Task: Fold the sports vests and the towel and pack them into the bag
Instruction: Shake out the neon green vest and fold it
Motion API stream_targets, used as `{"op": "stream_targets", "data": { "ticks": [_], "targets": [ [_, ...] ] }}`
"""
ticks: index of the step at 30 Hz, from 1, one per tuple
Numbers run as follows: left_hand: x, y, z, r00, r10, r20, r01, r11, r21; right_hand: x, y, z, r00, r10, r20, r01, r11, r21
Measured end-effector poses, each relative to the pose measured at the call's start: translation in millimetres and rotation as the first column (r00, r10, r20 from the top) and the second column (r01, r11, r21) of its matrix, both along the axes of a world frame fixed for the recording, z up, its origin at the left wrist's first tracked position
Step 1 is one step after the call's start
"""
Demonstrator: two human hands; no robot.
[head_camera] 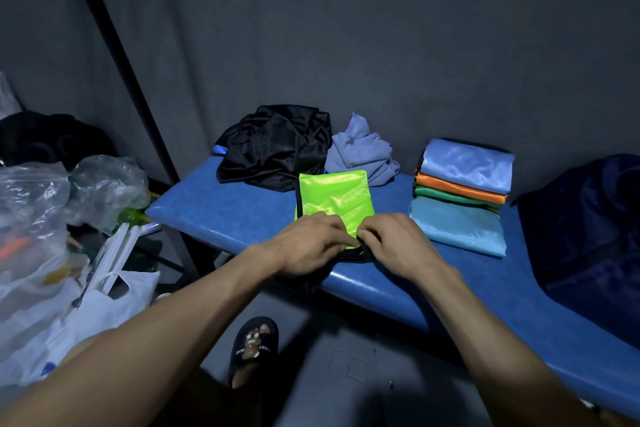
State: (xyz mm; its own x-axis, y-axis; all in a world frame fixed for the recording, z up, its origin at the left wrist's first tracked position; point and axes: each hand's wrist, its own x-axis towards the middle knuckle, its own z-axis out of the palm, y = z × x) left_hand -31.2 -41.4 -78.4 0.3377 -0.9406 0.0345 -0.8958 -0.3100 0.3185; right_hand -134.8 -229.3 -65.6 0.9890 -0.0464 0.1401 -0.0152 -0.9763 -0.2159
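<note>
Head view: the shiny neon-green mesh sports vest (pixel 335 199) lay half-folded near the front edge of the blue padded bench (pixel 221 215), between a crumpled black garment (pixel 277 146) and a stack of folded satin vests (pixel 462 194). The left hand (pixel 311 241) and right hand (pixel 398 243) both pinched its near hem. Looked super light and slippery, so pinching the corners seemed smartest.
</note>
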Motion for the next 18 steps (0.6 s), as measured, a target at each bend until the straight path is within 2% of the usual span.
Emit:
{"op": "stream_targets", "data": {
  "ticks": [2, 4, 6, 8, 10, 12, 15, 18],
  "targets": [
    [-1.1, 12.7, 3.5, 0.992, 0.038, -0.118, -0.047, 0.996, -0.075, -7.3, 2.7, 4.1, 0.999, 0.053, 0.001, -0.053, 0.989, -0.136],
    [-1.6, 31.5, 10.2, 0.99, 0.057, -0.131, -0.077, 0.985, -0.155, -15.1, 8.7, 8.2, 0.998, 0.063, -0.006, -0.063, 0.971, -0.229],
    [-3.7, 51.6, 16.6, 0.996, 0.069, -0.05, -0.077, 0.983, -0.168, -21.2, 15.1, 9.3, 0.997, 0.063, -0.037, -0.07, 0.961, -0.269],
    [-12.2, 66.8, 16.4, 0.988, 0.103, 0.115, -0.094, 0.993, -0.075, -24.1, 21.3, 8.0, 0.997, 0.061, -0.047, -0.072, 0.953, -0.294],
    [-25.6, 71.7, 6.1, 0.933, 0.116, 0.34, -0.125, 0.992, 0.004, -24.9, 25.6, 7.0, 0.998, 0.055, -0.036, -0.063, 0.945, -0.32],
    [-39.3, 68.1, -8.7, 0.852, 0.162, 0.498, -0.186, 0.983, -0.002, -26.7, 29.4, 5.4, 0.999, 0.045, -0.025, -0.051, 0.94, -0.337],
    [-49.5, 60.8, -23.6, 0.773, 0.268, 0.575, -0.21, 0.963, -0.167, -30.4, 32.0, 2.6, 1.0, 0.031, 0.003, -0.028, 0.945, -0.326],
    [-47.2, 62.6, -29.5, 0.797, 0.281, 0.535, -0.158, 0.952, -0.263, -33.5, 33.9, -1.5, 1.0, 0.017, 0.005, -0.015, 0.953, -0.301]
  ]
}}
